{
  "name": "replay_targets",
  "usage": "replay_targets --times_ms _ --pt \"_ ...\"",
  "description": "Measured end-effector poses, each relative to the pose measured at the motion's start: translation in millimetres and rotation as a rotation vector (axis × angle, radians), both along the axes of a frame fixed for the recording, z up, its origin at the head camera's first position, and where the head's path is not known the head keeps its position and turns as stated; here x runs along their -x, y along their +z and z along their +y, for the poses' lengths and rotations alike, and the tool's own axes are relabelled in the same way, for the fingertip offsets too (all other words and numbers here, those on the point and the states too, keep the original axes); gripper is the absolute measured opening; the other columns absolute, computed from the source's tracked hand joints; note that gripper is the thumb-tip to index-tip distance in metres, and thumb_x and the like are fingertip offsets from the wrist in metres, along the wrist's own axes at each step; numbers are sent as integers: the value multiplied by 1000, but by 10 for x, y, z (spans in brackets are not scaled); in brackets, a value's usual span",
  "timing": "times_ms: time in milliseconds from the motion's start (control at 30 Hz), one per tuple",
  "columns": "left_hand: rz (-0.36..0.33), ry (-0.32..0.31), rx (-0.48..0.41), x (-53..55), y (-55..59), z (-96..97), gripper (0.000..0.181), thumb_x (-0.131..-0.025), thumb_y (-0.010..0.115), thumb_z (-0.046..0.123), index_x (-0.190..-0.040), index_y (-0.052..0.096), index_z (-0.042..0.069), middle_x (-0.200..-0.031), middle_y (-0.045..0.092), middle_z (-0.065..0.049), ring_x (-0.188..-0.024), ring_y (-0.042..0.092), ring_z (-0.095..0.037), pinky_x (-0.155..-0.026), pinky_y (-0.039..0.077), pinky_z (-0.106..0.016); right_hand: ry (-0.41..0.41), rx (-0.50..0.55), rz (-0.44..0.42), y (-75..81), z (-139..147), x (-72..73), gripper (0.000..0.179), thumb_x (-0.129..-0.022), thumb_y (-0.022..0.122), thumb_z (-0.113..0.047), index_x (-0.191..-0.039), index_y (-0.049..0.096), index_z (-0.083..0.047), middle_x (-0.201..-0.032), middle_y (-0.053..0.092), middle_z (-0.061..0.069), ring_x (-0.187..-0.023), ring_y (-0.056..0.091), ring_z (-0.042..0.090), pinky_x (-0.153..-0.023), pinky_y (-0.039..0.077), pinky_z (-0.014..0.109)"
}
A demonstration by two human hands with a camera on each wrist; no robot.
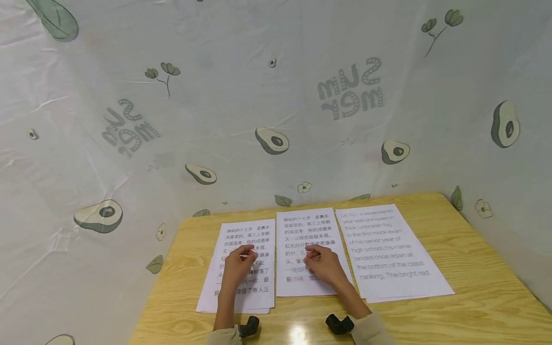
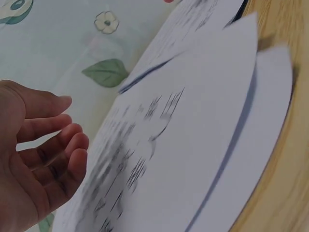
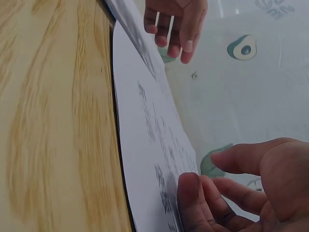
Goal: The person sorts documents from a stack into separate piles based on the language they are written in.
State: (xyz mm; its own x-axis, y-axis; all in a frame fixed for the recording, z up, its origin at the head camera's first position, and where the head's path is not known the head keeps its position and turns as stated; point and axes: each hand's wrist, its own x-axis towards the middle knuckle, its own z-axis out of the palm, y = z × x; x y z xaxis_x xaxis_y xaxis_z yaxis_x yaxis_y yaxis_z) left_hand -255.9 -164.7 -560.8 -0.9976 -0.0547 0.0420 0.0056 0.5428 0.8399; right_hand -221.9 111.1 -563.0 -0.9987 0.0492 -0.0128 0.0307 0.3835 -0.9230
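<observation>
My left hand hovers over the left stack of printed sheets, its fingers loosely curled with nothing between them. In the left wrist view the thumb and fingers of that hand stand apart above the paper. My right hand is over the middle printed sheet, also with loosely bent fingers and holding nothing. Its thumb and forefinger are apart in the right wrist view, where the hand is near the paper. Both sheets carry large Chinese text, partly hidden by the hands.
A third stack of sheets, printed in English, lies to the right. All rest on a wood-grain table. Behind hangs a pale curtain with avocado and leaf prints. Black devices sit at both wrists.
</observation>
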Motion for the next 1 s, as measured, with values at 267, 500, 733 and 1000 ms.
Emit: replay_targets --times_ms 267,500,733,1000 --pt "-4 -50 -21 19 -65 283 32 -97 76 18 -127 77 5 -104 75 -7 -85 66 -16 -65 54 -23 -45 -34 -13 3 281 -13 37 -95 73 -9 -131 72 1 -102 75 10 -80 74 15 -66 59 27" --pt "-39 -68 -47 13 -78 482 33 -98 76 19 -127 76 5 -105 73 -7 -83 66 -15 -64 55 -24 -55 -60 -31 74 537 -54 42 -97 70 -9 -137 68 5 -104 75 12 -77 74 18 -64 57 26" --pt "-34 -86 -13 12 -99 604 32 -97 76 20 -125 77 5 -101 74 -4 -85 65 -14 -68 53 -24 -88 -72 -54 91 758 -100 46 -98 69 -12 -140 65 7 -108 74 16 -79 74 18 -64 57 23" --pt "-32 -90 -8 24 -74 663 33 -97 76 20 -126 77 5 -101 74 -4 -85 65 -15 -68 54 -26 -105 -105 -57 115 920 -109 42 -100 68 -13 -137 67 6 -106 75 16 -73 72 17 -60 52 25"
